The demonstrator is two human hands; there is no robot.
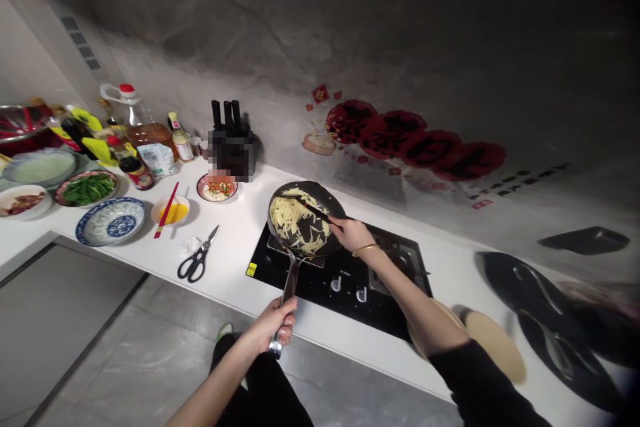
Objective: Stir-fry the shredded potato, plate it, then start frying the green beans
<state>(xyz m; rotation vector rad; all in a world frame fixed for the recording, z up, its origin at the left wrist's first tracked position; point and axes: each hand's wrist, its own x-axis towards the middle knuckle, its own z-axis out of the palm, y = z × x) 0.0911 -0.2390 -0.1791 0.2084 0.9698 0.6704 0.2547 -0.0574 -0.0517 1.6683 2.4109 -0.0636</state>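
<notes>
My left hand [278, 325] is wrapped round the metal handle [291, 280] of a dark frying pan [333, 203]. The pan sits over the left burner of a black gas stove [310, 283]. Pale shredded strips, perhaps potato, [290, 217] lie heaped on the pan's left side and scattered thinly toward the front. In my right hand [351, 232] is the black handle of a spatula [316, 211], reaching over the pan from the right. Its far end rests among the strips, partly hidden by them.
Left of the stove lie black-handled scissors [199, 260]. Red chopsticks [167, 209] cross a bowl of beaten egg [177, 213]. Behind them are a small plate of chopped ingredients [218, 191], a knife block [233, 153], bottles and several dishes. Round boards [495, 343] stand right of the stove.
</notes>
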